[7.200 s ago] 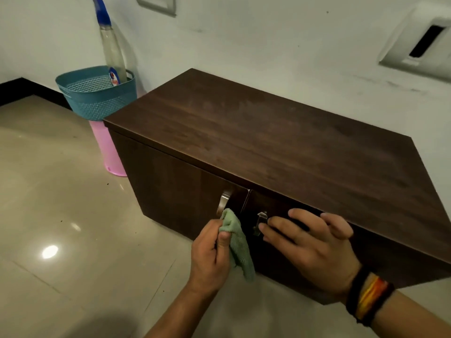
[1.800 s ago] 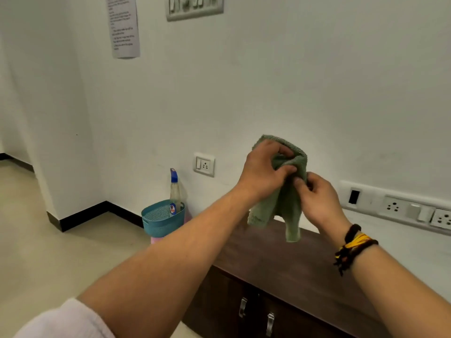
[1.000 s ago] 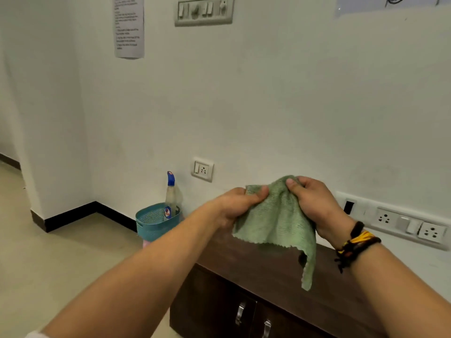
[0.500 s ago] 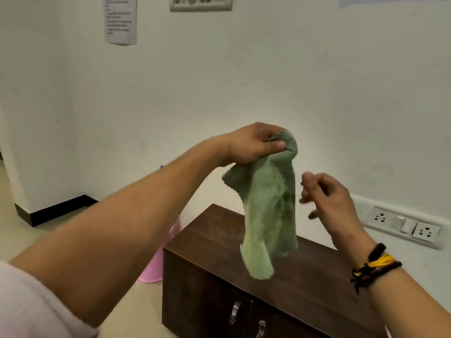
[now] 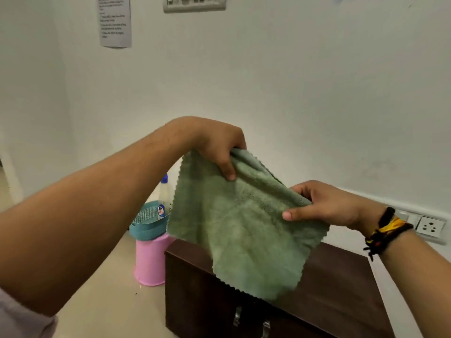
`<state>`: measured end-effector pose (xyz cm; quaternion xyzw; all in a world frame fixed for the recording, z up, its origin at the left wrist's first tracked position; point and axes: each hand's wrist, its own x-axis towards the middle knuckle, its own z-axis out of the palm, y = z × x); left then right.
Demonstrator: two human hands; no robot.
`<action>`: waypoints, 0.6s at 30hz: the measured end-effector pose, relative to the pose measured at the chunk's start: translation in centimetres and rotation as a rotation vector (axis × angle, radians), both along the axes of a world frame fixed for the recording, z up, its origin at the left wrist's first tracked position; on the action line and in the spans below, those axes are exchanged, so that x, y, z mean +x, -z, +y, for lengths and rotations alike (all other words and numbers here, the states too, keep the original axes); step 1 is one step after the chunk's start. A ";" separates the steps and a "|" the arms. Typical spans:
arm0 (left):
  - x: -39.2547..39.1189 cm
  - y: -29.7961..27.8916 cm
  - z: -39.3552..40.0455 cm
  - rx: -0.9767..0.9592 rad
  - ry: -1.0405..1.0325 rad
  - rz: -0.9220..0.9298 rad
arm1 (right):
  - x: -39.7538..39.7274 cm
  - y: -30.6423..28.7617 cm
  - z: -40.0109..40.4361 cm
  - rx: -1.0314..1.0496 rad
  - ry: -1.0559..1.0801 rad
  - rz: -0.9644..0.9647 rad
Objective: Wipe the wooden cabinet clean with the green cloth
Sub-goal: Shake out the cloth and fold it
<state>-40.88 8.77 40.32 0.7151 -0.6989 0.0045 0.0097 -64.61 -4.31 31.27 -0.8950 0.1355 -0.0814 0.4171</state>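
Cloth (image 5: 240, 230) hanging spread in the air above the wooden cabinet (image 5: 336, 286), well clear of its top, not yet touching the wood. Left hand (image 5: 219, 147) pinching the upper edge, thumb pressing on the near face, fingers hidden behind; right hand (image 5: 324, 206) gripping the right edge, thumb lying across the front. Holding two edges apart, most likely for opening the fabric flat and finding a fresh face before folding it into a pad for wiping. Lower corner drooping toward the cabinet top, slack, so probably light and limp. Wiping itself appearing paused at this point, with the cloth being readied.

Standing below: dark brown cabinet against a white wall, two metal door handles (image 5: 238, 315) showing on the front. Sitting left of it on the pale tiled floor: pink bucket (image 5: 150, 259), teal basket (image 5: 148, 223) resting on top, spray bottle (image 5: 164, 193) standing inside. Hanging on the wall: printed notice (image 5: 114, 20), switch panel (image 5: 194, 3), socket strip (image 5: 430, 226) at the right.
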 end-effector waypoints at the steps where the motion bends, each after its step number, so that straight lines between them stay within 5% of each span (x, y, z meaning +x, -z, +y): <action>1: 0.8 0.2 0.3 -0.013 -0.011 0.055 | -0.5 -0.1 -0.4 -0.034 0.006 0.040; 7: 5.0 3.3 2.2 -0.026 0.009 0.395 | -3.6 0.3 -2.9 0.082 0.098 -0.291; 10: 5.7 4.4 2.6 -0.260 0.093 1.022 | -3.1 0.4 -2.3 0.362 0.140 -0.587; 12: 5.3 5.7 0.9 -0.490 -0.024 1.497 | -1.3 1.2 -2.6 0.476 0.354 -0.717; 14: 3.6 8.8 -1.3 -0.469 -0.379 1.785 | 0.9 3.8 -3.1 0.550 0.665 -0.584; 18: 0.8 14.9 -2.7 -0.139 -0.675 1.714 | 2.4 9.3 -4.7 1.014 0.804 -0.320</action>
